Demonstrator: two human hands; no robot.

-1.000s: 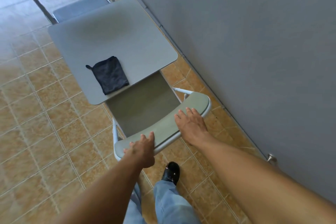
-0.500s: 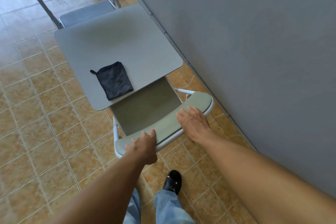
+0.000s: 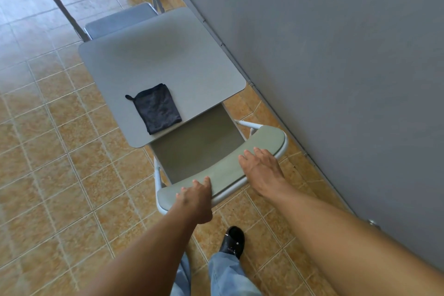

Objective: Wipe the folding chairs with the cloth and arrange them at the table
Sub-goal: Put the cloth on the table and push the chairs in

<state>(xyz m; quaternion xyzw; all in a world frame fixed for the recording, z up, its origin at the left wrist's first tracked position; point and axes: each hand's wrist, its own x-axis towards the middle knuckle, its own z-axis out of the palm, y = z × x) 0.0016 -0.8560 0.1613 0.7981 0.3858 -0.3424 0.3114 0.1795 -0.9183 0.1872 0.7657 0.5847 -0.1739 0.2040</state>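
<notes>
Cloth [image 3: 156,108] lies folded at the near-left corner of the worktop [image 3: 168,55], soft and light, touched by neither hand; left hand [image 3: 194,199] has its grip curled over the backrest of the folding chair [image 3: 225,175], whose seat sits partly under the worktop; right hand [image 3: 262,170] lies across the same backrest, fingers nearly straight, pressing rather than clasping; grey wall [image 3: 336,79] stands close beside. Judgement: the chair is stiff and probably fairly light (tube frame, padded back), liable to scrape on tile; the backrest's two ends are the sound hold. Against the earlier frames: hands and cloth unchanged in place; only the viewpoint has shifted.
</notes>
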